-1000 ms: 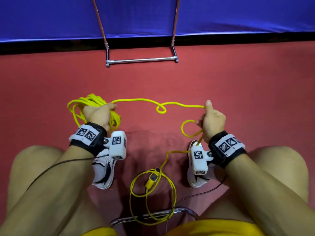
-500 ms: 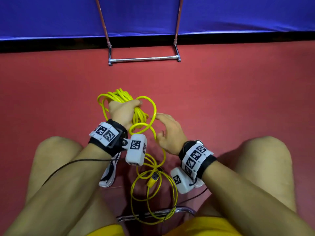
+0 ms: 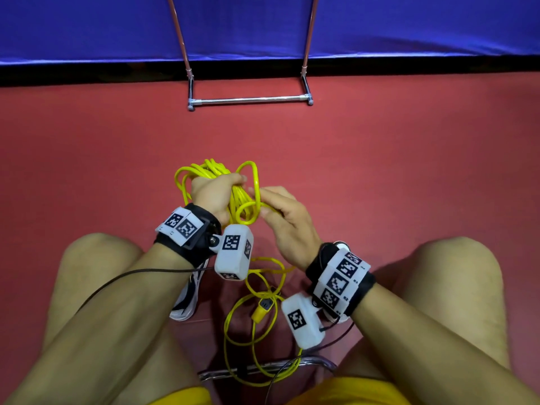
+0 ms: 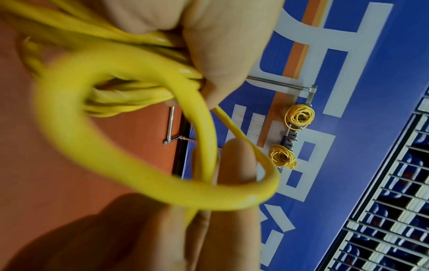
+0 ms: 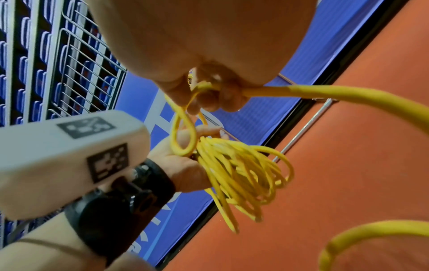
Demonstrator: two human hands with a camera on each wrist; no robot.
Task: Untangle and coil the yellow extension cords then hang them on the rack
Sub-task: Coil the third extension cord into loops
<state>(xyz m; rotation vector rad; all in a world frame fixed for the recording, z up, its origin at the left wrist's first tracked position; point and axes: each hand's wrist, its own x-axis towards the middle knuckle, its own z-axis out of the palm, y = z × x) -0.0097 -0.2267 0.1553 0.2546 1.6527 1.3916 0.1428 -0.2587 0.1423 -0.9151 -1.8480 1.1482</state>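
A seated person works over a red floor, knees spread to either side. The left hand is closed in a fist around a thick bundle of yellow cord loops, which fan out above and below the fist. The right hand sits just beside it, nearly touching, with its fingers lying mostly straight. Seen from the right wrist, thumb and fingers pinch one strand of the same cord, and a small loop hangs between the two hands, against the left palm.

Below the hands, towards the person's lap, the loose rest of the cord trails down in slack rings on the floor, with its yellow plug lying among them, well apart from both hands.

Beyond the hands, farther from the person, stands the metal rack against a blue banner. In the left wrist view two coiled yellow cords hang on the rack's upper bar, far from the hands.
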